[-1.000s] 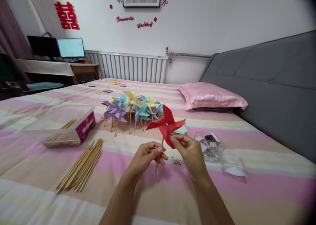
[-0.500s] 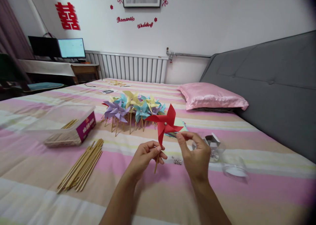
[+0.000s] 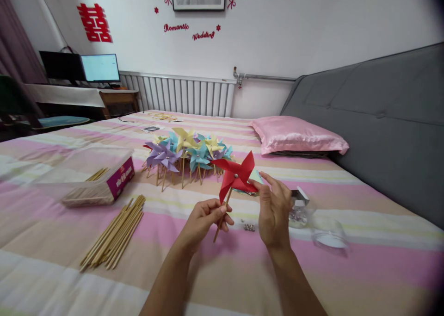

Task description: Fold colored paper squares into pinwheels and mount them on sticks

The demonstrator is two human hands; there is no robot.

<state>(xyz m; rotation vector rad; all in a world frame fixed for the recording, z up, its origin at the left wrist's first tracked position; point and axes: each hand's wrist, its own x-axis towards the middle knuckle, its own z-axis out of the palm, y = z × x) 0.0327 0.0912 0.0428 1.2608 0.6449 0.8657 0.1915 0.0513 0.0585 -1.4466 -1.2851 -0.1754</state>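
A red paper pinwheel (image 3: 239, 171) with a small shiny centre stands tilted on a thin wooden stick. My left hand (image 3: 206, 219) is closed round that stick, thumb against fingers, just under the blades. Beside the right-hand blade is my right hand (image 3: 275, 212), its fingers stretched out and apart; a fingertip meets or nearly meets the paper edge, I cannot tell which. Below the pinwheel several small metal fasteners (image 3: 249, 227) lie on the bed. Part of a stack of coloured paper (image 3: 257, 176) shows behind the red blades. Several purple, yellow and blue pinwheels (image 3: 199, 157) stand further back.
Loose wooden sticks (image 3: 116, 235) lie at left, near a clear plastic tub (image 3: 120, 179) with more sticks. To the right are a clear jar (image 3: 298, 218), a small open box (image 3: 301, 195) and a clear round container (image 3: 329, 236). A pink pillow (image 3: 298, 134) lies by the grey headboard (image 3: 374, 121).
The pinwheel's blades have turned and its stick leans more to the right. My right hand's fingers have spread from a pinch at the blade's tip.
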